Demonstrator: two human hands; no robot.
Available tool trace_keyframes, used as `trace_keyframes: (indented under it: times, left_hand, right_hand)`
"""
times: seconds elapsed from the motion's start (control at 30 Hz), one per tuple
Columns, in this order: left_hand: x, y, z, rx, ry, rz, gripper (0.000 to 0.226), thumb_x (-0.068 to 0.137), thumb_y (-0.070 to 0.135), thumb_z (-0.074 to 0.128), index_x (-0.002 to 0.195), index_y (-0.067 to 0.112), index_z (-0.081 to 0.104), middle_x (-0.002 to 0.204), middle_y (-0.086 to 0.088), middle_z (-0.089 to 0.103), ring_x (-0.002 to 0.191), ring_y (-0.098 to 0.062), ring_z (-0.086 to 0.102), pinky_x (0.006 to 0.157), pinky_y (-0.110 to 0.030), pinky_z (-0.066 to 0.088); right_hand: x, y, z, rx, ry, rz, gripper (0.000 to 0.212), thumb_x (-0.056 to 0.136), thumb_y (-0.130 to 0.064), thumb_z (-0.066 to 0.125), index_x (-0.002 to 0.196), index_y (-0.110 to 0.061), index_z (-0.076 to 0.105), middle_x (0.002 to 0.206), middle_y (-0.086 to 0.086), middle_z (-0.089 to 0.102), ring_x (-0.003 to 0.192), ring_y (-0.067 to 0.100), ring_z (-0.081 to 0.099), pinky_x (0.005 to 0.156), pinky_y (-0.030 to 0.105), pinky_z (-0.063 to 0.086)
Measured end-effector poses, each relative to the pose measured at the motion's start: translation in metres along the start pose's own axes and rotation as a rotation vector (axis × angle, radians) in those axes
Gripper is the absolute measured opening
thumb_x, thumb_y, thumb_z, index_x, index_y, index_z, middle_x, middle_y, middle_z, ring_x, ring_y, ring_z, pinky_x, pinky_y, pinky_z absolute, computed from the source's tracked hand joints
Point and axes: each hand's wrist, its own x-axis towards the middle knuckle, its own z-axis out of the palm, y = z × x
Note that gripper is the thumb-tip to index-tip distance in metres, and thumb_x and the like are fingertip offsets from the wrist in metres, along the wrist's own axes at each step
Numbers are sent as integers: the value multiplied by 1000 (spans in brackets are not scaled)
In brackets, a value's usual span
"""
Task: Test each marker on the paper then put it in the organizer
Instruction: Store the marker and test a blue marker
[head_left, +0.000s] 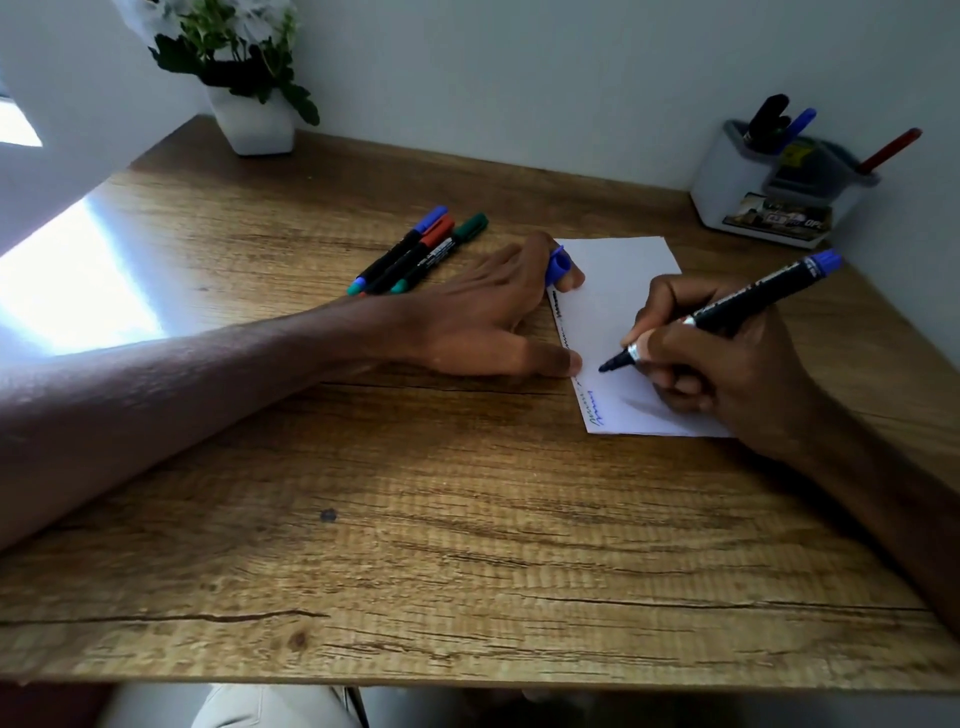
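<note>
Where the near edge of the wooden table (415, 519) crosses the view, a pale trouser leg (270, 706) shows just below it. Farther in, on the right, a white sheet of paper (618, 280) lies flat on the table. The right hand (727, 374) rests on the sheet's near right part and hides that corner. Its thumb and fingers are curled tight round the barrel of an uncapped blue marker (753, 301). The marker slants, blue end high to the right, dark tip low to the left over the middle of the sheet. Whether the tip touches the paper cannot be told.

Short scribbles (595, 408) run along the paper's left edge, blue nearest and darker ones farther up. The left hand (483, 317) reaches in from the left, forearm laid on the table. Its thumb and fingertips press on that same edge, and a blue cap (558, 265) is pinched between two of its fingers, apart from the marker's tip.

Just behind this hand, three capped markers (415, 254) lie side by side and touching, their blue, red and green caps pointing away. The hand sits between them and the paper.

In the far right corner, against the wall, stands the white and grey organizer (727, 176). Black (766, 122), blue (797, 127) and red (888, 150) pens stand upright in it. At far left is a white plant pot (254, 122).
</note>
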Motion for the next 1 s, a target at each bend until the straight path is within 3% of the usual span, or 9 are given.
trace_keyframes:
  times: [0.13, 0.23, 0.37, 0.43, 0.5, 0.6, 0.67, 0.83, 1.0]
  left_hand:
    - [0, -4, -1, -7, 2, 31, 64, 92, 54, 67, 129, 23, 25, 151, 5, 37, 132, -8, 37, 107, -28, 34]
    - [-2, -4, -2, -48, -4, 67, 67, 90, 53, 70, 131, 24, 25, 148, 14, 35, 135, -5, 33, 111, -25, 28]
    - [-4, -6, -4, -86, -35, 89, 66, 85, 58, 73, 126, 32, 27, 142, 19, 39, 133, -1, 36, 110, -21, 30]
    - [-6, -3, -6, -108, -49, 77, 60, 84, 55, 75, 120, 38, 30, 126, 30, 41, 118, 16, 40, 98, -5, 30]
    - [-9, -2, -6, -182, -30, 78, 48, 87, 52, 74, 115, 45, 35, 122, 32, 46, 112, 23, 42, 93, -4, 33]
    - [-10, -5, -4, -387, 159, 105, 27, 96, 46, 57, 119, 34, 54, 126, 22, 62, 120, 3, 55, 103, -31, 43]
    - [-10, -7, -4, -427, 286, 122, 18, 104, 39, 45, 112, 33, 60, 120, 18, 66, 118, -1, 58, 104, -38, 42]
    - [-6, -6, 0, -309, 380, 212, 16, 107, 22, 49, 115, 17, 62, 108, 11, 68, 107, -3, 62, 87, -18, 49]
    - [-3, -6, 1, -211, 389, 287, 16, 103, 18, 55, 117, 19, 63, 108, 13, 68, 105, -1, 62, 82, -8, 44]
  right_hand:
    - [4, -2, -8, 114, 72, 46, 18, 75, -17, 67, 74, -1, 58, 53, 7, 51, 42, 15, 32, 39, 18, 28]
    - [4, -6, -8, 109, 114, 45, 4, 80, -6, 61, 77, -4, 63, 55, 9, 54, 42, 14, 37, 39, 17, 29]
    - [4, -9, -9, 152, 109, 38, 8, 83, -6, 58, 85, -8, 66, 63, 11, 59, 47, 15, 46, 40, 21, 35]
    - [3, -10, -9, 171, 88, 30, 8, 84, -8, 60, 86, -11, 68, 66, 12, 60, 50, 16, 48, 41, 24, 37]
    - [2, -10, -9, 192, 67, 23, 8, 84, -9, 63, 88, -12, 69, 69, 12, 61, 53, 16, 50, 41, 25, 39]
    - [3, -9, -11, 227, 54, 12, 14, 88, -8, 56, 96, -7, 68, 75, 13, 63, 60, 18, 53, 43, 26, 42]
    - [5, -9, -13, 248, 38, -1, 21, 91, -9, 51, 103, -4, 66, 82, 16, 65, 67, 22, 56, 45, 29, 45]
    - [7, -9, -17, 197, 115, -61, 24, 92, -10, 51, 110, -6, 66, 96, 18, 72, 79, 27, 66, 53, 32, 53]
    - [7, -10, -17, 149, 143, -89, 19, 92, -14, 56, 107, -9, 68, 98, 19, 74, 81, 30, 70, 55, 32, 56]
